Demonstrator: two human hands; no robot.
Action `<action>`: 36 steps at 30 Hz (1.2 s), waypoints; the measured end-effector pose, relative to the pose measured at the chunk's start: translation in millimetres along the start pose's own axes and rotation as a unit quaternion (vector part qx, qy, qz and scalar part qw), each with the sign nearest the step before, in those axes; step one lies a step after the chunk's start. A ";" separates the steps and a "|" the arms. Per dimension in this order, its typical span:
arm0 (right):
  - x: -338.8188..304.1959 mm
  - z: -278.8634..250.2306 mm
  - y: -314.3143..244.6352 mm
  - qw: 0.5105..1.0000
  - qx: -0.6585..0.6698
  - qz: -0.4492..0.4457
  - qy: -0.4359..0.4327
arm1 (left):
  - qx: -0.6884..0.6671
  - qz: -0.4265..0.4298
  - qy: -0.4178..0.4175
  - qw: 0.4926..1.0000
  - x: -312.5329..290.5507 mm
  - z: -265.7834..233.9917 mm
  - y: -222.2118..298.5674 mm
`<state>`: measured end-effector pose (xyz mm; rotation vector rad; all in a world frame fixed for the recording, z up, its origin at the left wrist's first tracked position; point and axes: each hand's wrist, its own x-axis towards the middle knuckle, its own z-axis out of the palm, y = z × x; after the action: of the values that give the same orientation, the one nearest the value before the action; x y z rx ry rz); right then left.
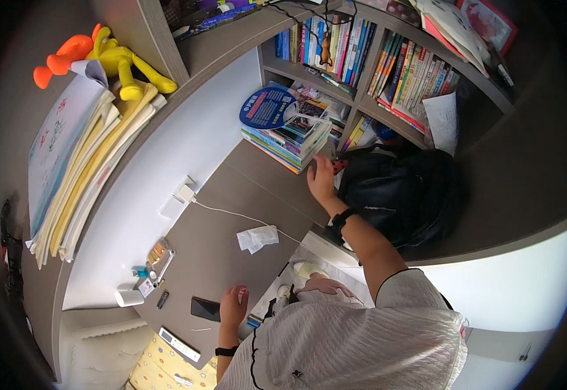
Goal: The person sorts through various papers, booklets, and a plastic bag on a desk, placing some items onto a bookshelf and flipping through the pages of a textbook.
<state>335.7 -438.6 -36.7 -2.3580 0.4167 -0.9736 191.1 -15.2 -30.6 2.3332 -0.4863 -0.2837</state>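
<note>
My right hand (322, 179), a dark band on its wrist, reaches toward the stack of books (287, 153) on the desk, its fingers apart and nothing seen in them. On that stack lies a round blue hand fan (269, 108) with a white handle. A black backpack (397, 195) sits right beside my right forearm, and a small red, dark-spotted item (340, 166) shows between hand and bag. My left hand (233, 307) hovers by the desk edge, fingers loosely spread, next to a black phone (205, 309). It appears to hold nothing.
A crumpled white tissue (257, 239) and a white charger cable (231, 212) lie mid-desk. At the lower left are a white remote control (179, 344) and a white cup (129, 298). Bookshelves (361, 91) rise behind; a paper pile (79, 169) rests on the upper left shelf.
</note>
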 end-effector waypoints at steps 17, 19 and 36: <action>134.0 17.6 43.4 0.966 -0.226 0.072 -0.101 | 0.003 -0.112 -0.032 0.993 -38.8 6.4 -46.8; 142.2 23.8 65.8 0.976 -0.201 0.020 -0.086 | 0.019 -0.098 -0.041 0.994 -38.3 10.3 -51.3; -31.9 -245.3 -77.5 0.907 -0.362 0.014 0.217 | 0.065 0.056 -0.070 0.994 35.1 18.8 -24.1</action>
<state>142.7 -452.2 135.8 -2.7269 1.1512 -1.5376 222.9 -25.6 -63.0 2.4109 -0.7200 -0.3735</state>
